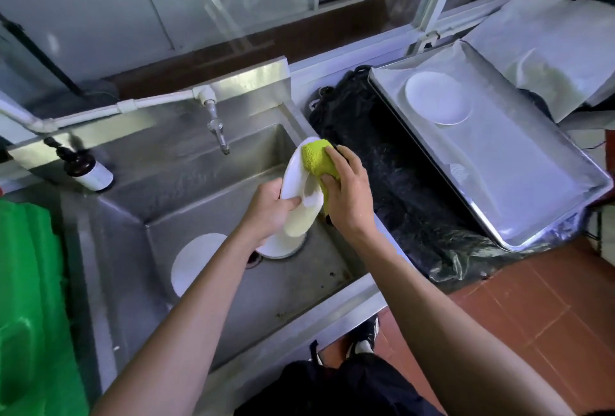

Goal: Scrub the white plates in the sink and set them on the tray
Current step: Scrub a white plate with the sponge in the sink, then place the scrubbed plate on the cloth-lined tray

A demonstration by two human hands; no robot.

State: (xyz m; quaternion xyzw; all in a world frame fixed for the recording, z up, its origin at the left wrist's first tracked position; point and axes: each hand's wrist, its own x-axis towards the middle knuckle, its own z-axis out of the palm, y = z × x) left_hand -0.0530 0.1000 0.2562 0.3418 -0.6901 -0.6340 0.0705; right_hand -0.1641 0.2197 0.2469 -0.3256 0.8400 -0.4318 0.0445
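Over the steel sink (pixel 206 286) my left hand (pixel 266 207) grips a white plate (pixel 299 179) that is tilted on edge, thumb across its face. My right hand (pixel 346 189) holds a yellow-green sponge (pixel 317 157) pressed against the plate's upper right rim. A second white plate (pixel 193 261) lies flat on the sink floor at the left, partly behind my left forearm. A third plate (pixel 283 247) lies under the held one, near the drain. On the metal tray (pixel 519 182) at the right, one white plate (pixel 437 97) rests near the far end.
A tap (pixel 218 131) hangs over the sink's back wall. A dark soap bottle (pixel 85 169) lies on the left rim. A green bin (pixel 30 309) stands at the far left. Black plastic sheeting (pixel 392 176) covers the counter between sink and tray.
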